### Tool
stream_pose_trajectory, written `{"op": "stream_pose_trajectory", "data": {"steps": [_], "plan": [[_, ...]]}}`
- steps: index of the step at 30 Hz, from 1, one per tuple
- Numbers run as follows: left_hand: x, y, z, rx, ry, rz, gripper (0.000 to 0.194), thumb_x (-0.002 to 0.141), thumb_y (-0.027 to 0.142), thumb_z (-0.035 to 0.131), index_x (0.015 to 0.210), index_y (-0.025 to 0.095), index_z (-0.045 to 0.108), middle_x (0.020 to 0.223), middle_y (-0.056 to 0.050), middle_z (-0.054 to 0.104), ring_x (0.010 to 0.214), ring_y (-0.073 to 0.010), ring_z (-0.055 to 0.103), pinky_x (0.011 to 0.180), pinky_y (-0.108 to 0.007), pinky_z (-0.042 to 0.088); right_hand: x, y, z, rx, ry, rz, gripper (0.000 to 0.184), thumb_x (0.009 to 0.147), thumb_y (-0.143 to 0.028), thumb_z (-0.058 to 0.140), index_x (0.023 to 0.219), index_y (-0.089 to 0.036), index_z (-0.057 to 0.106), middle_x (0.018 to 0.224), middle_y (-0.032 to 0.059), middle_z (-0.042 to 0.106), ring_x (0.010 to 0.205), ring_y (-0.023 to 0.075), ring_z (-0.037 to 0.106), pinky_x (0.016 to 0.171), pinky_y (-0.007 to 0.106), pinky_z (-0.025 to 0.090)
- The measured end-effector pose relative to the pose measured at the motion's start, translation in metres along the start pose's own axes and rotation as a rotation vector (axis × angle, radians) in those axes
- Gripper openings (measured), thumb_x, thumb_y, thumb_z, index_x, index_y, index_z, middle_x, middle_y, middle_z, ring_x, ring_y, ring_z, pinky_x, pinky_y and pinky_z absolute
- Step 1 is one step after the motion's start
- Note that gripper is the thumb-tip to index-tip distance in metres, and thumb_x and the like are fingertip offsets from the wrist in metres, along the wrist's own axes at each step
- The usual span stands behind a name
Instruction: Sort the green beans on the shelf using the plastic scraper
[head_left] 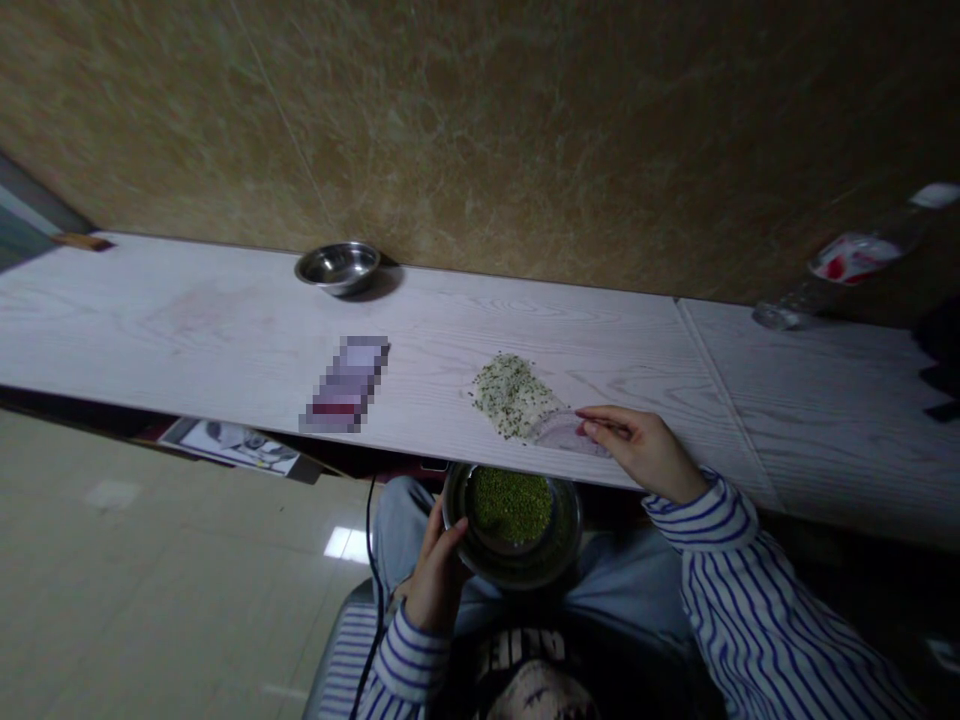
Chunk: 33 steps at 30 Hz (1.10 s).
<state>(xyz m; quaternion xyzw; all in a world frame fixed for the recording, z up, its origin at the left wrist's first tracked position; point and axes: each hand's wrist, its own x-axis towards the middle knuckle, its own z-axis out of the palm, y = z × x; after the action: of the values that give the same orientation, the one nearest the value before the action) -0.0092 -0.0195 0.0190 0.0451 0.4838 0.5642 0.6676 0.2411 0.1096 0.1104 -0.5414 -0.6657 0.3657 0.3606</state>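
Observation:
My left hand point(439, 565) grips the left rim of a metal bowl point(574, 535) held over my lap, just below the table edge. Green beans point(514, 503), which look like mung beans, lie inside it. Between thumb and fingers, my right hand point(637, 445) pinches a clear, round plastic lid-like piece point(568, 428). This piece lies low at the near right side of a pile of white grains mixed with green beans point(510, 393). Whether it touches the tabletop is hard to make out.
On the pale wooden table point(600, 340) a small steel bowl point(339, 267) stands by the wall. A blurred-out flat rectangle point(347, 385) lies left of the pile. A clear plastic bottle point(855, 258) stands at the far right. An open drawer point(232, 445) shows under the table.

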Motion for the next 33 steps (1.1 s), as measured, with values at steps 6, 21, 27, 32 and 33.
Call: {"op": "stream_pose_trajectory", "data": {"steps": [6, 21, 27, 32, 33], "plan": [[0.000, 0.000, 0.001, 0.004, -0.005, 0.005, 0.079, 0.075, 0.031, 0.078, 0.148, 0.031, 0.049, 0.145, -0.010, 0.060, 0.135, -0.0380, 0.051, 0.101, -0.049, 0.050, -0.005, 0.003, -0.001, -0.072, 0.009, 0.000, 0.027, 0.081, -0.035, 0.066, 0.098, -0.020, 0.080, 0.092, 0.0088, 0.081, 0.086, 0.0256, 0.078, 0.083, 0.039, 0.063], [0.000, 0.001, 0.001, 0.027, 0.005, 0.009, 0.077, 0.075, 0.032, 0.078, 0.147, 0.029, 0.050, 0.141, -0.010, 0.062, 0.132, -0.0359, 0.054, 0.103, -0.046, 0.048, -0.002, 0.005, 0.005, -0.077, 0.022, 0.026, 0.030, 0.083, -0.033, 0.063, 0.102, -0.017, 0.079, 0.096, 0.0109, 0.081, 0.091, 0.0268, 0.077, 0.089, 0.042, 0.061], [-0.002, 0.002, 0.001, 0.052, 0.014, -0.005, 0.080, 0.075, 0.032, 0.078, 0.148, 0.029, 0.047, 0.143, -0.009, 0.061, 0.129, -0.0372, 0.055, 0.094, -0.045, 0.054, -0.006, 0.004, 0.013, -0.054, 0.020, 0.014, 0.027, 0.082, -0.031, 0.064, 0.100, -0.017, 0.079, 0.094, 0.0100, 0.081, 0.089, 0.0260, 0.077, 0.086, 0.040, 0.062], [-0.002, 0.002, 0.003, 0.035, 0.017, 0.001, 0.077, 0.074, 0.030, 0.078, 0.146, 0.029, 0.050, 0.141, -0.009, 0.062, 0.130, -0.0371, 0.054, 0.092, -0.044, 0.054, -0.008, 0.004, 0.015, -0.052, 0.020, 0.012, 0.027, 0.082, -0.032, 0.064, 0.100, -0.018, 0.079, 0.094, 0.0094, 0.081, 0.088, 0.0257, 0.077, 0.084, 0.039, 0.062], [-0.002, 0.002, 0.003, 0.031, 0.014, 0.001, 0.077, 0.075, 0.030, 0.078, 0.146, 0.030, 0.050, 0.141, -0.009, 0.062, 0.129, -0.0370, 0.054, 0.092, -0.044, 0.054, -0.008, 0.004, 0.015, -0.057, 0.030, 0.014, 0.027, 0.082, -0.032, 0.064, 0.100, -0.018, 0.079, 0.093, 0.0095, 0.081, 0.089, 0.0260, 0.077, 0.084, 0.040, 0.062]]}}
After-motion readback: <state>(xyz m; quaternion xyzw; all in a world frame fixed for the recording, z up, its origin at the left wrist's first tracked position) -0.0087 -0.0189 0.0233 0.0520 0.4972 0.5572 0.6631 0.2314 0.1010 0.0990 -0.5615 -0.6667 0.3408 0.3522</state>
